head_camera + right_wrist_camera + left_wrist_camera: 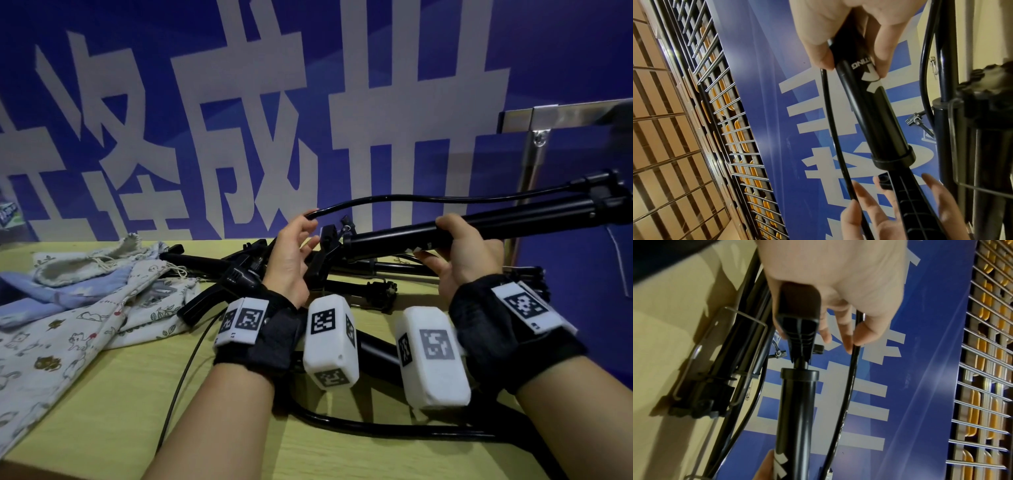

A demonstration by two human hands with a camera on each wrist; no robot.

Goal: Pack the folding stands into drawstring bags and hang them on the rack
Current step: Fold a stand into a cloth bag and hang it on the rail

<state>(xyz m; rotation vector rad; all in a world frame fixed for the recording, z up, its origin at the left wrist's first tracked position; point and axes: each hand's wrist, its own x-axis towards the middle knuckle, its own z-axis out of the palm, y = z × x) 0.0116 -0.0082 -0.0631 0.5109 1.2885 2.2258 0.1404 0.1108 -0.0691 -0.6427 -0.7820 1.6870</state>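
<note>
Above the tabletop, just in front of the blue banner, I see the folding stand held up in the air, a black tube lying nearly level with its far end toward the metal rack frame. My right hand is the grip on that tube: its fingers wrap over the top and the thumb comes up from beneath, closed round it near the white printed mark. From the right wrist view the same fingers lie across the tube just above the lettering. A thin black cable arcs from the stand's far end back toward me, above the tube. My left hand pinches the free end of that cable between thumb and fingertips, while its palm sits against the ribbed black handle at the near end of the stand.

Below the held stand, more black folding stands lie in a tangled pile on the tabletop. Left of that pile sit the drawstring bags, a loose heap of printed and plain blue cloth, touching the nearest stand. Beyond the banner, both wrist views show a wire grid with orange pieces behind it.
</note>
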